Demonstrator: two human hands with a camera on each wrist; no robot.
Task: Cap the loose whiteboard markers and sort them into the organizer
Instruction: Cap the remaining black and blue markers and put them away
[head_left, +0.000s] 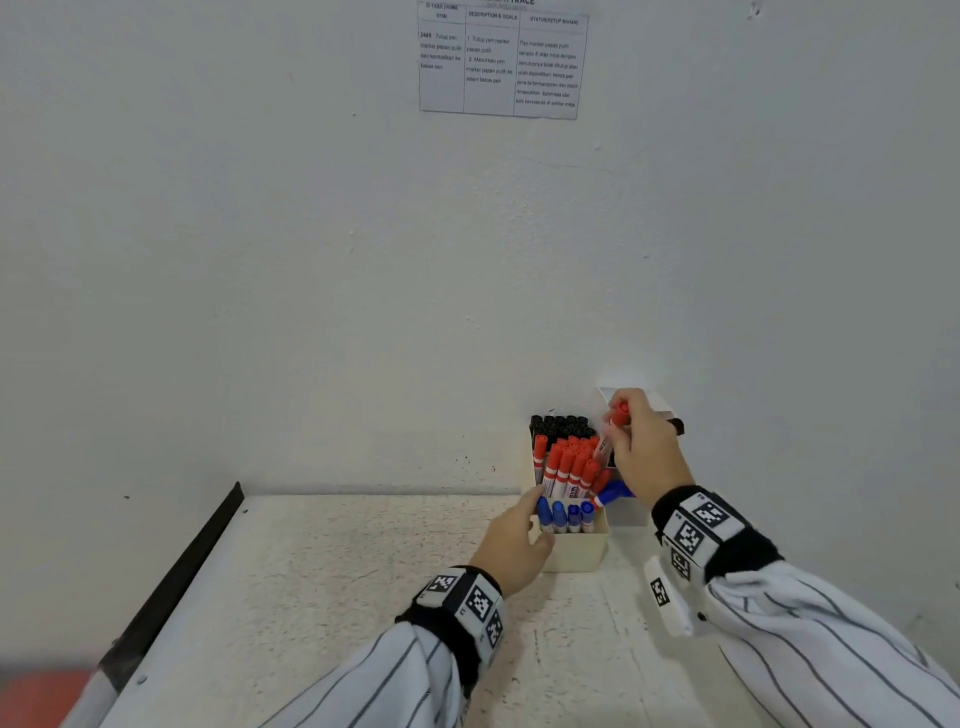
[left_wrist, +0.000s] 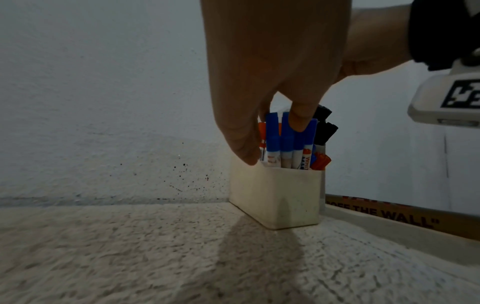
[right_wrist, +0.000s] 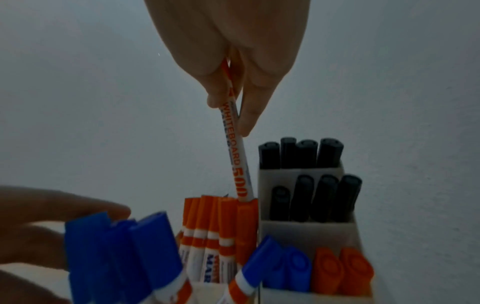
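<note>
Fingertips (right_wrist: 246, 121) of the right hand (head_left: 644, 447) pinch a capped red marker (right_wrist: 235, 148) by its upper barrel, cap end up inside the curled fingers, its lower end just entering the crowd of red markers (head_left: 566, 467) in the organizer (left_wrist: 278, 195). The left hand (head_left: 511, 545) rests against the organizer's left side with relaxed, nearly straight fingers; one fingertip (left_wrist: 298, 121) touches the blue caps and nothing is gripped, so it seems only to steady the box.

By my reading, the step in hand is sorting: this marker is already capped and is being lowered among its own colour. The next move calls for a straight push down into a gap between tightly packed neighbours, then release; the left hand should hold the box firm so that it does not tip or slide.

The organizer stands at the far edge of the worktop (head_left: 363, 571), against the wall. Blue markers (head_left: 566, 514) stand in its nearest compartment, red in the middle, black markers (head_left: 561, 426) farthest back. Touching its right side is a second divided box (right_wrist: 311, 228) with black markers in its two rear cells and, in front, blue and red ones. No loose marker shows on the worktop.
</note>
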